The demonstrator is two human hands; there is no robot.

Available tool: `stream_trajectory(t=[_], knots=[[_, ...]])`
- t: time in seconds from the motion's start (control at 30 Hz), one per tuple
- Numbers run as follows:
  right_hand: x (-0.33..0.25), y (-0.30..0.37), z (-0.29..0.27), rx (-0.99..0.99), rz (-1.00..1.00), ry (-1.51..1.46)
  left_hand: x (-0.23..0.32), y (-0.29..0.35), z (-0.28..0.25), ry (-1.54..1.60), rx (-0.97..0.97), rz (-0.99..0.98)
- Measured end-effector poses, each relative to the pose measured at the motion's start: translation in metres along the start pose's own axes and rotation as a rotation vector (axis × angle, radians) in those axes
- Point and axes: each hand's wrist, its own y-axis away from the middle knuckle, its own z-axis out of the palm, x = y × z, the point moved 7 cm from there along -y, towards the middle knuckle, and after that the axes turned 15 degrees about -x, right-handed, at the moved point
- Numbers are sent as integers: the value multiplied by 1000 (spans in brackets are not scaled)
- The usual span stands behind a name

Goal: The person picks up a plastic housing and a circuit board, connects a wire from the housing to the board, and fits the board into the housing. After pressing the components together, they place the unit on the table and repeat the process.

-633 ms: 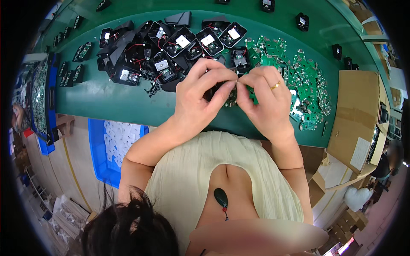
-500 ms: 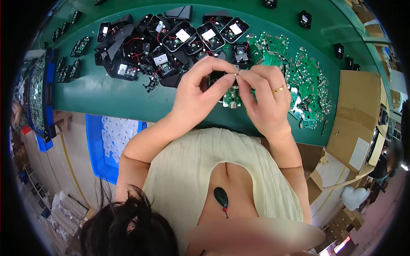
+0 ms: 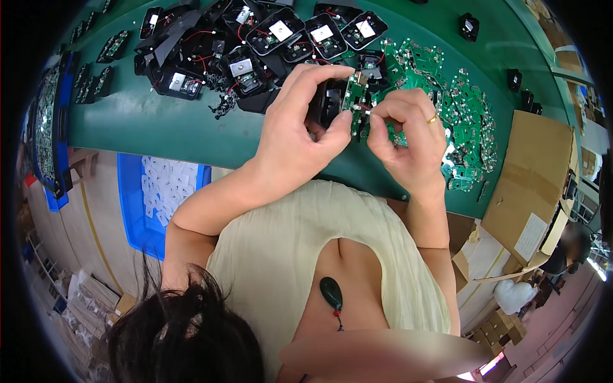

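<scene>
My left hand (image 3: 287, 127) is closed around a black plastic housing (image 3: 329, 102) and a green circuit board (image 3: 353, 94), both tilted on edge. The board lies against the housing's right side, with its metal socket at the top. From the right, my right hand (image 3: 412, 131) comes close to the board's face, thumb and forefinger pinched together. A short, thin wire (image 3: 364, 107) with a small pale plug reaches its fingertips. Part of the housing is hidden behind my left fingers.
Black housings (image 3: 276, 35) with red wires are piled at the back left. Loose green circuit boards (image 3: 469, 121) spread across the right. A cardboard box (image 3: 530, 179) stands at the right edge. Below the green table (image 3: 147, 121), a blue bin (image 3: 131, 210) holds white pieces.
My left hand has turned the housing and board onto their edge. My right hand has drawn away to the right, apart from my left fingertips. The whole view has shifted slightly.
</scene>
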Motion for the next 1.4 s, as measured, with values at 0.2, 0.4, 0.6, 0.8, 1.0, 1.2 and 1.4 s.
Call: stream_trajectory(t=[0.2,0.4,0.6,0.8,1.0,1.2,1.4], knots=[[-8,-4,-1,12,-44,109,13,1,-2,-132,48,72],[-12,-5,1,19,-118,163,18,2,-1,-233,57,152],[-18,-6,5,-33,-114,257,23,4,-1,-293,68,171],[-22,-6,7,-30,-119,250,26,9,-1,-302,92,153],[-19,-3,13,62,-129,201,20,11,-2,-269,148,195],[-6,-4,8,95,-37,-26,13,8,-7,-153,162,232],[1,-1,6,83,-87,-135,7,9,-4,3,91,126]])
